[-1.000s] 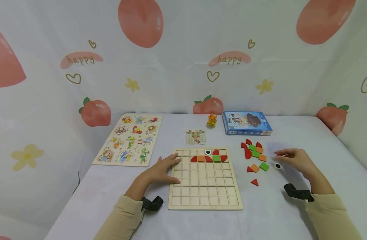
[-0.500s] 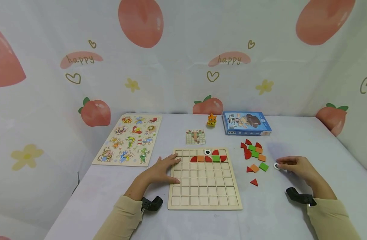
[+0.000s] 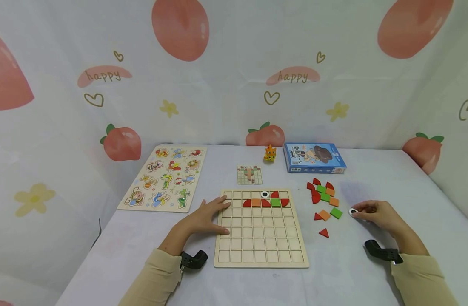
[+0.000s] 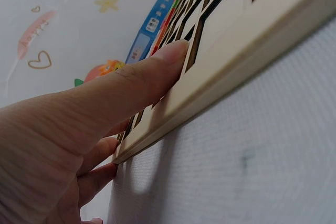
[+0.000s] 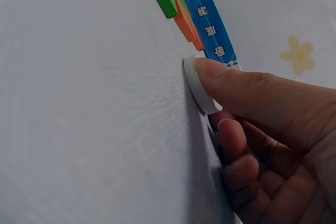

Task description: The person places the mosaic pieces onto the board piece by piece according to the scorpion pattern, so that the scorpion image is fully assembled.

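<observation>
In the head view, my left hand (image 3: 204, 219) rests on the left edge of a wooden grid board (image 3: 261, 244), thumb and fingers spread. The left wrist view shows its thumb (image 4: 170, 53) lying on the board's rim. Red, orange and green pieces and a round black-and-white eye piece (image 3: 265, 194) sit in the board's top two rows. Right of the board, my right hand (image 3: 380, 216) pinches a second eye piece (image 3: 352, 211), low at the tabletop. In the right wrist view the thumb presses on this white disc (image 5: 195, 85); its underside is hidden.
Loose red, orange and green pieces (image 3: 325, 196) lie between the board and my right hand. Behind the board are a small pattern card (image 3: 249, 175), an orange figurine (image 3: 270, 153) and a blue box (image 3: 315, 157). A picture puzzle board (image 3: 163, 179) lies at left.
My right hand has come down onto the eye piece and now pinches it; the piece has shifted slightly left. My left hand stays on the board.
</observation>
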### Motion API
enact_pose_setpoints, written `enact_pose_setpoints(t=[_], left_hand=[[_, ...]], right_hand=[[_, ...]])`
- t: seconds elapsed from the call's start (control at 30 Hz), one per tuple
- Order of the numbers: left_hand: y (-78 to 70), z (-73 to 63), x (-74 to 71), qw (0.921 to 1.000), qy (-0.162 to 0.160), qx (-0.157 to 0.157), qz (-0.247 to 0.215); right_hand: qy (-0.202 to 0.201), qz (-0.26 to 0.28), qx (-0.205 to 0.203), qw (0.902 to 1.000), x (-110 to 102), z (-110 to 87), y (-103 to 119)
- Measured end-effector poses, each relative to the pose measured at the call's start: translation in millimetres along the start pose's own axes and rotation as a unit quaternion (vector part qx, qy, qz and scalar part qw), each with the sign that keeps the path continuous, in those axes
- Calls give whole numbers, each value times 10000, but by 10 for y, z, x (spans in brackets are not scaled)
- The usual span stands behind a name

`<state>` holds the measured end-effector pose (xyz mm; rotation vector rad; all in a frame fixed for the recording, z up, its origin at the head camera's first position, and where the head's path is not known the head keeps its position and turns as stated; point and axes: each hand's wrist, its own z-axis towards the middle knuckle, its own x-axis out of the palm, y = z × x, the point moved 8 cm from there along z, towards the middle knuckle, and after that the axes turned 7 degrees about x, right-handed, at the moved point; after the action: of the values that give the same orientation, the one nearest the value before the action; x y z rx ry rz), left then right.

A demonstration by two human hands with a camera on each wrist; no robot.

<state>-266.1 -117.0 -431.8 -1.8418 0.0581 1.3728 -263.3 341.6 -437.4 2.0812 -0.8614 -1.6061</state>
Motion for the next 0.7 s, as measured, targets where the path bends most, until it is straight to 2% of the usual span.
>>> enact_pose_setpoints(t=[0.2,0.47,0.7], left_hand=[[-7,3,-7,10000,-37,50,50],[0,4,-7,9999,-33,36,89],[-7,3,-6,10000,-29,28,26]], right_hand=[[-17,27,-56,10000,-10,3,19],[303,126,16,9995,-12,46,5],[311,68,-39,9995,-21,92,106]])
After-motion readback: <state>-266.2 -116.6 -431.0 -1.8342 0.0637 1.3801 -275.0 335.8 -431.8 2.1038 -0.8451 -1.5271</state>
